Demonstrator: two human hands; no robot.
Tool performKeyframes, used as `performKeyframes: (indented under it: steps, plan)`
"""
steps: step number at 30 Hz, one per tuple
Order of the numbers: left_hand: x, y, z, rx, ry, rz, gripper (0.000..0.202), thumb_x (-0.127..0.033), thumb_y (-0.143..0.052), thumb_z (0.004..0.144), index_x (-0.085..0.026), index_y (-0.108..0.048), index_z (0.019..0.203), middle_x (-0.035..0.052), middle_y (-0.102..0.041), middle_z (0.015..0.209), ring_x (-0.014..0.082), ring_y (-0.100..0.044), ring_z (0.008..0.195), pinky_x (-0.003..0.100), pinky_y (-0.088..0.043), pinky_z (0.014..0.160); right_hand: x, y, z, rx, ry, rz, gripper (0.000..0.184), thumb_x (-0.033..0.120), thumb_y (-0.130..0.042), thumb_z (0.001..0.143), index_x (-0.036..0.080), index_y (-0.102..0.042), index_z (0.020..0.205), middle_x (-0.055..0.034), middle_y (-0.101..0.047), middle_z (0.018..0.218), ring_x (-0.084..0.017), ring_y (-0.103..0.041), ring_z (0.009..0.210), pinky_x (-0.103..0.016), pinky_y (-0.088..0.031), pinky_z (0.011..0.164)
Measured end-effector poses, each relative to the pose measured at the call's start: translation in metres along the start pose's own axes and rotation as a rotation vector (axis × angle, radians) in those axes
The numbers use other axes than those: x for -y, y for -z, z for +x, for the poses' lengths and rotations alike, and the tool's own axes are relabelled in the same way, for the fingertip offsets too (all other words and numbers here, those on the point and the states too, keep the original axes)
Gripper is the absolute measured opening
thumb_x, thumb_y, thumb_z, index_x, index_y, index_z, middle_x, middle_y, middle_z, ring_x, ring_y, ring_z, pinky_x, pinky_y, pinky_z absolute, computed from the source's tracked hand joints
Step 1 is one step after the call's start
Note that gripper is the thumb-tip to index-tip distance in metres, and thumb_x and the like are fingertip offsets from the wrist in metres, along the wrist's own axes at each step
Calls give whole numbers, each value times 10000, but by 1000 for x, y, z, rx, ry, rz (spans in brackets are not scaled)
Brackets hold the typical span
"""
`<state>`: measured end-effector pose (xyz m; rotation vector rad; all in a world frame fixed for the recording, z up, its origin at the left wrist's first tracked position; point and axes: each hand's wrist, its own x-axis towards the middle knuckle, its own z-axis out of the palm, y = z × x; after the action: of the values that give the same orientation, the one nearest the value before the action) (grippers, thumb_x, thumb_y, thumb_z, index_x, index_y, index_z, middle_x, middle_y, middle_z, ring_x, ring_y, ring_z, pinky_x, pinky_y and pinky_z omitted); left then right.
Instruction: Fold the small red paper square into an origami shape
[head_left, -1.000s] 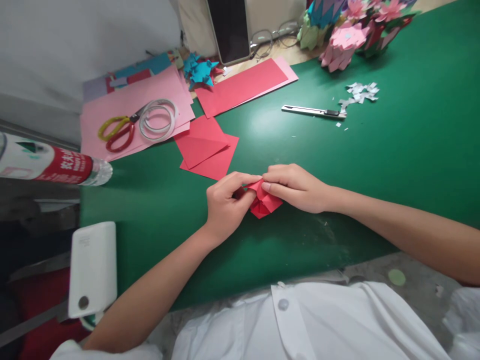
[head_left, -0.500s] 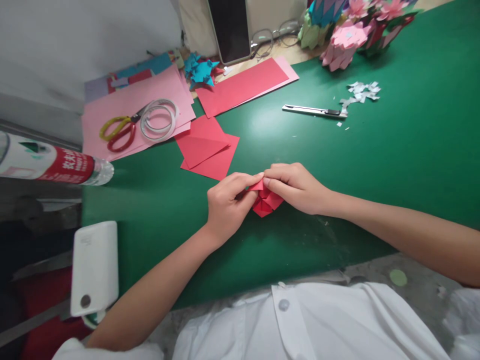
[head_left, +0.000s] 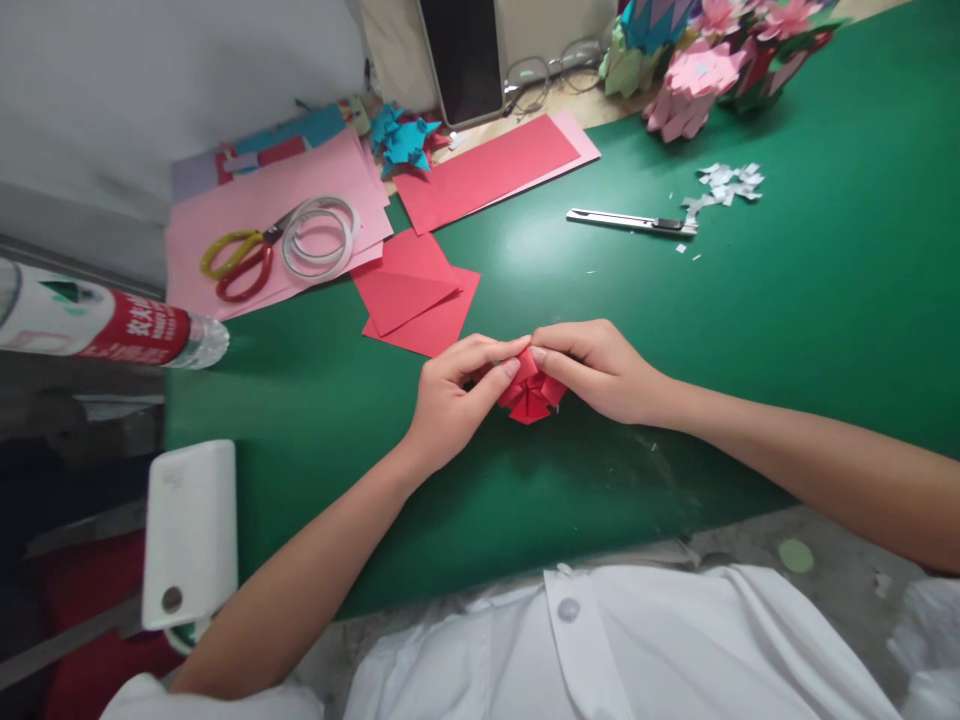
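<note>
Pinching tight, the left hand [head_left: 463, 395] has thumb and forefinger drawn close on a small folded red paper [head_left: 529, 402]! Take the slim cutter knife [head_left: 630, 222] as the marker: that folded red paper sits a little left of it, between the knife and the person's white shirt [head_left: 622, 640]. What the left hand's other fingers do underneath, I can't tell. And the right hand [head_left: 604, 372], just on the shirt side of the knife, has its grip narrow too, thumb laid on the paper's upper right, forefinger bent round the top! The fingertips of the two hands all but meet. Look below them: creased red flaps fan out around a dark slit! Resting on the green tabletop [head_left: 825, 280] or held just above? Can't tell from here. Left of the knife, nearer the shirt, red squares [head_left: 412, 285] overlap; farther left, scissors [head_left: 264, 240] and a white ring-shaped roll [head_left: 288, 243] lie on pink sheets [head_left: 225, 215]. Beyond the knife to the left, there's a red strip [head_left: 487, 172] over a paler one; beside its right end, white scraps [head_left: 733, 184], and past those a pink paper flower [head_left: 691, 88]
</note>
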<state>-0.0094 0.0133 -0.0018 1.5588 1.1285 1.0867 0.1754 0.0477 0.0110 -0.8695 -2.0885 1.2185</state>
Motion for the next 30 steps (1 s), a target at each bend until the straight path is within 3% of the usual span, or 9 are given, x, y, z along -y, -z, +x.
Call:
performKeyframes:
  steps: [6,14,22,30]
  plan:
    - [-3,0,2,-14,124,-186,139,-274,-702,790,-249,-741,921,10,-682,819,112,-614,732,221,-500,663,-2,-1,0,-35,84,-92,297,255,-423,941,155,-500,672,25,-506,588,-69,-410,540,-192,-314,551]
    - [-3,2,3,-23,136,-263,109,-284,-713,782,-235,-755,870,11,-712,810,114,-642,735,207,-522,679,-4,1,0,-31,145,-65,275,265,-435,955,143,-544,733,35,-518,598,-56,-434,539,-165,-322,544]
    - [-3,2,3,33,130,-332,37,-228,-764,718,-230,-739,746,-13,-640,678,83,-572,614,190,-462,557,-6,1,-2,58,187,-28,307,279,-428,965,153,-498,694,48,-455,576,-49,-387,531,-155,-306,529]
    - [-5,3,5,53,156,-339,127,-262,-778,705,-187,-676,694,-16,-625,648,85,-596,587,189,-480,536,-6,-4,-1,-15,268,-155,238,229,-446,947,157,-510,729,50,-452,583,-45,-384,526,-150,-301,531]
